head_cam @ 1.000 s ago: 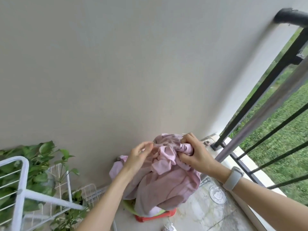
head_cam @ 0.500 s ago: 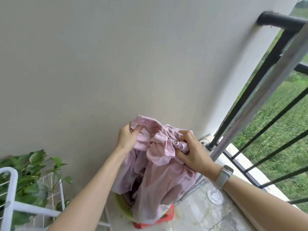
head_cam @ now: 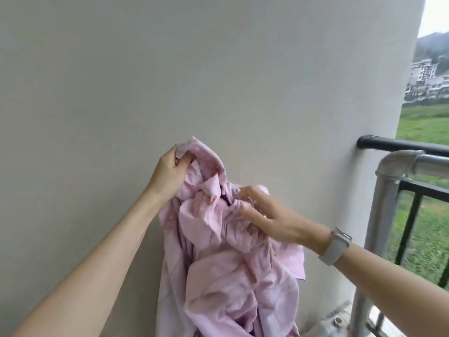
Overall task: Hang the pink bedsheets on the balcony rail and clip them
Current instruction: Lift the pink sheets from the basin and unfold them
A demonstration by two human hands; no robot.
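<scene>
A crumpled pink bedsheet (head_cam: 228,268) hangs in a bunch in front of the pale wall, its lower part running out of the frame's bottom. My left hand (head_cam: 168,175) grips its top corner, raised highest. My right hand (head_cam: 264,212), with a pale watch on the wrist, clutches a gathered fold lower and to the right. The balcony rail (head_cam: 401,145) is a black bar fixed to the wall at the right, with a grey metal pipe (head_cam: 386,205) just in front of it. No clips are in view.
The pale wall (head_cam: 218,69) fills the view ahead, close behind the sheet. Black railing bars (head_cam: 410,220) stand behind the grey pipe. Grass and distant buildings lie beyond. A pale fitting (head_cam: 336,321) sits on the floor by the pipe's foot.
Both hands have lifted the sheet up out of the red basket. My left hand rose higher with the corner. The view tilted up, so the basket, plant and white rack have dropped out of sight.
</scene>
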